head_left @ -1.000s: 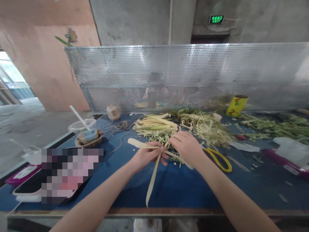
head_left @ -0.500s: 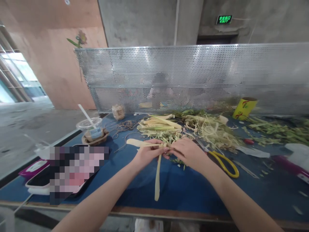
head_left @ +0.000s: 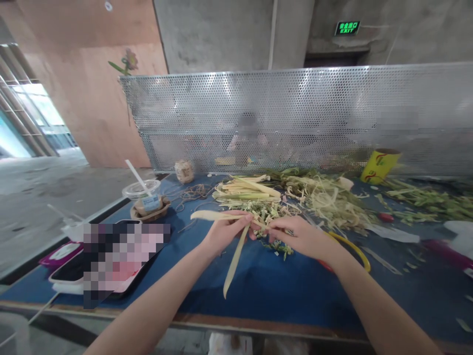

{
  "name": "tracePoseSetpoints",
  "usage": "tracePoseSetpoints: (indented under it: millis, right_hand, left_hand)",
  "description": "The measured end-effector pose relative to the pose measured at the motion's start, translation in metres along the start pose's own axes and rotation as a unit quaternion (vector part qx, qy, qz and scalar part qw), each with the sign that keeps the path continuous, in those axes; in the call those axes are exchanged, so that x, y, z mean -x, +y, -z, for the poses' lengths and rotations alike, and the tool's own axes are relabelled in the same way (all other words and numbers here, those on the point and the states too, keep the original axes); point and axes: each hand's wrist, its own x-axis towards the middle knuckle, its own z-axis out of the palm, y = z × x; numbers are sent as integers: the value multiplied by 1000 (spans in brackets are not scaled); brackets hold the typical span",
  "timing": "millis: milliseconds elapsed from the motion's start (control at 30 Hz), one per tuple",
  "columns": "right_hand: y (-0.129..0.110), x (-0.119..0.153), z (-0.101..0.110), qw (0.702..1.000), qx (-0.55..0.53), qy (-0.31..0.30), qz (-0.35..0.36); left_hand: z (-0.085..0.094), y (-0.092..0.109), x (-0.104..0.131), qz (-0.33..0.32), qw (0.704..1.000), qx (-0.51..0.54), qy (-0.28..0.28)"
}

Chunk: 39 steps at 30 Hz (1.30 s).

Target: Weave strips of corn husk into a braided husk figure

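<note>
Pale leaf strips are pinched between the fingers of both my hands over the blue table (head_left: 281, 301). My left hand (head_left: 228, 230) is closed on them where they cross; one leaf strip (head_left: 207, 215) sticks out to the left, and another leaf strip (head_left: 235, 264) hangs down toward me. At the right end of the crossing, my right hand (head_left: 297, 234) pinches the strips with thumb and fingers. Just beyond both hands lies a heap of green plant trimmings (head_left: 268, 209). Yellow-handled scissors (head_left: 356, 248) lie partly under my right forearm.
Behind the hands lies a bundle of cut stalks (head_left: 247, 188), with a pile of shredded leaves (head_left: 328, 199) to its right. A lidded cup (head_left: 148, 201), a phone (head_left: 68, 268) and tangled cord (head_left: 194, 193) are on the left. A perforated metal screen (head_left: 207, 118) closes off the back.
My right hand has drawn slightly away from my left, showing more of the strips between them. The hanging strip has swung to slant left. The whole view has shifted a little.
</note>
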Motion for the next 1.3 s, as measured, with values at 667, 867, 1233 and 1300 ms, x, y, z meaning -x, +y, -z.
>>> tracePoseSetpoints:
  millis: [667, 867, 1233, 1300]
  right_hand:
    - [1, -24, -48, 934, -334, 111, -60]
    - [2, -22, -50, 923, -329, 178, -87]
    - [2, -24, -40, 862, -430, 246, -111]
    - [0, -24, -38, 845, -457, 251, -122]
  left_hand:
    - [-10, -11, 4, -74, 995, -45, -43]
    - [-7, -4, 5, -72, 997, -40, -11]
    - [-7, 2, 6, -38, 998, -7, -56]
    - [-8, 3, 7, -32, 998, -4, -49]
